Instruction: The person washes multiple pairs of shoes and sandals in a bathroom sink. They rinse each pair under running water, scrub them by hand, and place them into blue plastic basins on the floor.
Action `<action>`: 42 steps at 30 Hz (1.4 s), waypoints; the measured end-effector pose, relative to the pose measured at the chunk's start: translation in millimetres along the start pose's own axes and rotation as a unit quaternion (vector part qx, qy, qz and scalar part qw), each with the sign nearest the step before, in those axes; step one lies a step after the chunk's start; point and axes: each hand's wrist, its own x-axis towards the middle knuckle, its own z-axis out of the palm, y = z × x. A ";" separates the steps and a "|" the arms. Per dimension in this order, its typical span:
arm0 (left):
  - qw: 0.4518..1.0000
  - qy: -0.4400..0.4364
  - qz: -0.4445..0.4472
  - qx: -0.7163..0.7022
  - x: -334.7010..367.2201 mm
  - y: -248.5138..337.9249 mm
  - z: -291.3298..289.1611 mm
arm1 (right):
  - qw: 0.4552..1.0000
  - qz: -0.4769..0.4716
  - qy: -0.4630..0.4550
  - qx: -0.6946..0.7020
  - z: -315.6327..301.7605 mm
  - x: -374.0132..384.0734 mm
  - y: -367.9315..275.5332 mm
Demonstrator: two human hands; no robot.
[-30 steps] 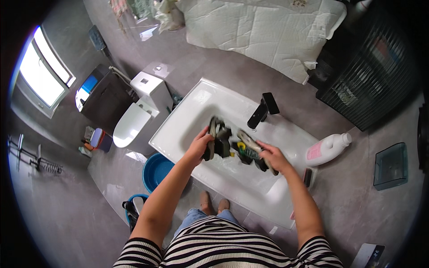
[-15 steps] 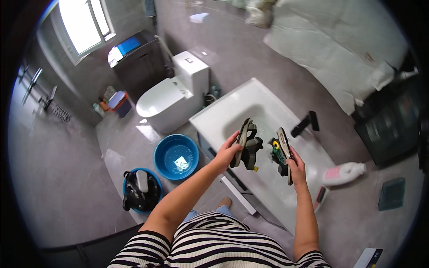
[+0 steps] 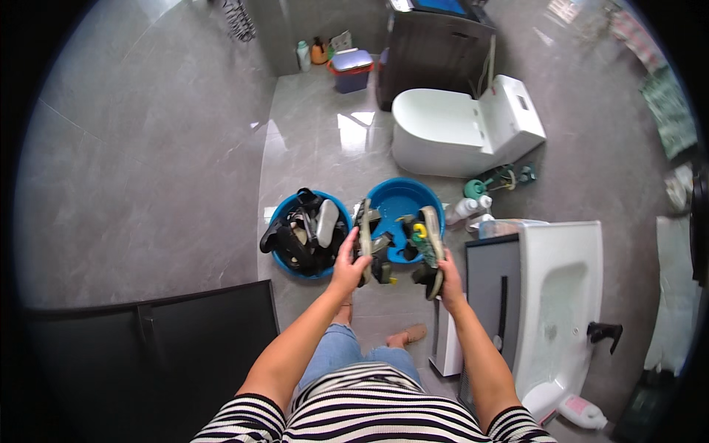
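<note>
My left hand (image 3: 350, 263) is closed around the sole of a dark strappy sandal (image 3: 364, 240), held on edge with its straps turned inward. In my right hand (image 3: 450, 280) is its like, a sandal (image 3: 430, 247) with green straps and a yellow ring, gripped by the sole. Both sandals are in the air, apart from each other, over the floor and the near rim of a blue basin (image 3: 402, 186) with water in it. Left of that, a second blue basin (image 3: 278, 258) is heaped with dark shoes (image 3: 297, 240), one light sole (image 3: 326, 224) facing up.
At right stands a white sink (image 3: 529, 295) on a grey cabinet (image 3: 492, 295), with a black faucet (image 3: 605, 334) and a white bottle (image 3: 583, 411). A white toilet (image 3: 442, 118) is beyond the basins. Several bottles (image 3: 467, 209) stand by the cabinet. A dark panel (image 3: 207, 325) lies at lower left.
My view and body have turned left, away from the sink. Both sandals have moved from above the sink to beside the blue basins, still in my hands.
</note>
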 end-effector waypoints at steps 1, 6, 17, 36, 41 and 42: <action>0.999 0.032 -0.033 -0.022 4.5 -8.4 -29.5 | 1.000 0.015 -0.011 -0.007 29.2 24.7 24.2; 0.975 0.177 -0.046 0.124 37.0 -108.1 -174.8 | 0.988 0.116 -0.030 -0.103 150.3 120.4 143.5; 0.919 0.175 0.024 0.353 149.0 -236.8 -277.5 | 0.919 0.027 0.026 -0.392 254.7 263.0 324.9; 0.866 0.095 -0.082 0.484 148.2 -295.5 -285.9 | 0.911 0.354 0.106 -0.182 161.1 300.8 410.3; 0.841 0.101 -0.040 0.530 151.1 -284.5 -255.3 | 0.890 0.197 0.183 -0.368 132.8 295.2 422.8; 0.840 0.086 -0.023 0.535 152.7 -279.1 -247.8 | 0.881 0.148 0.182 -0.410 113.0 295.2 441.9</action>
